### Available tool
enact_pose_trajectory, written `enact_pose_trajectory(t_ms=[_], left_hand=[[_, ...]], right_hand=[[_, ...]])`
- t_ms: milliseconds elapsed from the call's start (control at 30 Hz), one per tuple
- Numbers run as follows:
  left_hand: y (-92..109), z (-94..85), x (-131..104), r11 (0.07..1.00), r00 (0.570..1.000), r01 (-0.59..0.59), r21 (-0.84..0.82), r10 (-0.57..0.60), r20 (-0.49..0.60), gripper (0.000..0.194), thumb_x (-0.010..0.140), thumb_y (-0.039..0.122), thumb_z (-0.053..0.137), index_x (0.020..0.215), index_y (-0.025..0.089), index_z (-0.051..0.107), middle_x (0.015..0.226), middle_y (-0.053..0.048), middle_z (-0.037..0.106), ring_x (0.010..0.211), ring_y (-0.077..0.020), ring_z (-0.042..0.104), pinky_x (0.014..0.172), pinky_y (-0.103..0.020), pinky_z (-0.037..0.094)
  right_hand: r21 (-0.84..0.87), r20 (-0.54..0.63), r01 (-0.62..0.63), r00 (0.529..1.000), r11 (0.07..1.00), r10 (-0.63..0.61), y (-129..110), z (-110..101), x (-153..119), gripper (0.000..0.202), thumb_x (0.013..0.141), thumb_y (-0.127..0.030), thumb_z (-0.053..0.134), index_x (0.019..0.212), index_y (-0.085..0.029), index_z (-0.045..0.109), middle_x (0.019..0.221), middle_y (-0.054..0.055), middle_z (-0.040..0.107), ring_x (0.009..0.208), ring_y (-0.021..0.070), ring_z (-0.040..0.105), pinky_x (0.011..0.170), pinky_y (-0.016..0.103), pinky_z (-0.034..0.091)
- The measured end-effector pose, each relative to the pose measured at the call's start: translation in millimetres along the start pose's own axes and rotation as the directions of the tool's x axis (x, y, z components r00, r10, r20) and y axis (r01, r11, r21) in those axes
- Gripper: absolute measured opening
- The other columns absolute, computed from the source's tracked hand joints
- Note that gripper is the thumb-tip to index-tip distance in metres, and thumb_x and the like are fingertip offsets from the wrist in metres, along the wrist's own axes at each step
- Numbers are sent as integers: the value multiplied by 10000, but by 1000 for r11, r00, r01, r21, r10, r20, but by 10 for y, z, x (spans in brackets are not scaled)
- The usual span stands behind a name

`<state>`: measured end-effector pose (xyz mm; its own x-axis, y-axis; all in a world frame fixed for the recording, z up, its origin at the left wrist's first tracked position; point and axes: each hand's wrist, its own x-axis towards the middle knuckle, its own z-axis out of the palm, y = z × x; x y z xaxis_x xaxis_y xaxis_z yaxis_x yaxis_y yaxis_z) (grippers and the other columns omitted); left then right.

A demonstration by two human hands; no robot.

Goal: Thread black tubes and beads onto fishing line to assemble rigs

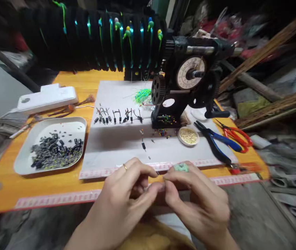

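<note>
Pinching spot: a small dark piece (157, 173) shows at your left index fingertip, above the near edge of the table (0, 173), in front of the white board (111, 139).
Dark piece, look: tiny, blackish, slim; blurred, mostly covered by fingers, full shape can't be told.
Left hand (128, 189): comes in from below, back of hand up, index reaching right, thumb under it, other fingers curled; gold-coloured ring (125, 167) on one finger.
Left grip: your index and thumb tips look apart with a gap; can't tell if hidden fingers clamp anything.
Right hand (198, 198): angled in toward the left one, index bent over thumb, green patch (181, 167) on a finger.
Right grip: your thumb and index tips together; can't tell what, if anything, sits between.
Board: row of black cylinders with wire ends (115, 119), one lone black cylinder (144, 146) nearer you, green strands (142, 94) further back.
Tray (37, 133), left of board: heap of dark small parts (59, 151).
Round dish (188, 144): gold-coloured bits, near the dial machine (189, 73).
Right side: blue-handled pliers (222, 139), then red-handled scissors (238, 138).
</note>
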<state>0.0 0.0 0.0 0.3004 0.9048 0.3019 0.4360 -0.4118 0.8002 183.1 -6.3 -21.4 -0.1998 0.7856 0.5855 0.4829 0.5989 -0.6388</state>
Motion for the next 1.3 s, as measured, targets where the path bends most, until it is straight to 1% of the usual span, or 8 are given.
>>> enact_pose_trajectory(t_ms=[100, 233, 367, 500, 600, 733, 933, 1300], left_hand=[[-7, 5, -13, 999, 999, -44, 10, 44, -1, 186, 895, -16, 611, 943, 156, 663, 796, 22, 576, 655, -52, 571, 650, -121, 465], [-67, -22, 5, 995, 997, -73, 65, 74, -13, 170, 902, -10, 575, 949, 122, 673, 798, 2, 566, 645, -69, 569, 615, -164, 460], [-158, -57, 32, 970, 994, -89, 225, 102, -47, 137, 895, 18, 589, 872, 127, 669, 787, -25, 586, 757, -144, 547, 683, -258, 453], [-207, -82, 29, 941, 994, -72, 330, 95, -54, 127, 888, 44, 605, 831, 135, 672, 836, -60, 607, 887, -213, 515, 762, -340, 456], [-221, -103, 23, 919, 995, -58, 391, 85, -52, 121, 881, 56, 606, 817, 134, 673, 855, -72, 612, 915, -238, 511, 779, -381, 459], [-248, -119, 25, 921, 997, -39, 388, 65, -53, 103, 866, 73, 624, 802, 141, 668, 875, -74, 615, 930, -246, 518, 777, -392, 463], [-282, -80, 24, 922, 993, -23, 386, 66, -100, 80, 832, 92, 665, 776, 149, 663, 919, -87, 636, 974, -262, 519, 812, -408, 466], [-278, -64, -14, 918, 986, -6, 397, 71, -148, 116, 808, 62, 673, 752, 160, 647, 871, -58, 656, 999, -247, 529, 867, -390, 452]], right_hand=[[-17, 16, -22, 1000, 1000, 22, 26, -6, 1, 156, 861, -18, 640, 947, -147, 646, 751, 19, 631, 672, 114, 549, 599, 239, 462], [-66, 35, -1, 999, 998, 4, 107, -2, 34, 139, 864, -14, 642, 927, -138, 637, 749, 33, 616, 689, 129, 529, 611, 261, 447], [-150, 65, 35, 998, 988, -26, 192, 11, 73, 136, 858, -10, 657, 933, -124, 649, 775, 50, 592, 774, 164, 522, 699, 302, 456], [-257, 95, 51, 995, 965, -27, 204, 20, 77, 106, 860, -21, 661, 907, -116, 666, 759, 44, 533, 781, 173, 487, 681, 296, 429], [-289, 107, 68, 994, 955, -39, 189, 24, 68, 102, 861, -21, 655, 891, -118, 663, 754, 39, 524, 781, 175, 490, 692, 304, 426], [-307, 118, 88, 992, 948, -54, 195, 34, 68, 110, 855, -19, 666, 890, -123, 659, 768, 44, 545, 785, 177, 504, 708, 312, 434], [-331, 125, 113, 989, 937, -75, 217, 34, 55, 124, 851, -17, 683, 901, -128, 655, 778, 46, 561, 793, 182, 526, 698, 313, 437], [-352, 120, 104, 991, 930, -66, 200, 52, 39, 143, 850, -14, 682, 897, -146, 650, 773, 38, 576, 814, 196, 548, 721, 328, 453]])
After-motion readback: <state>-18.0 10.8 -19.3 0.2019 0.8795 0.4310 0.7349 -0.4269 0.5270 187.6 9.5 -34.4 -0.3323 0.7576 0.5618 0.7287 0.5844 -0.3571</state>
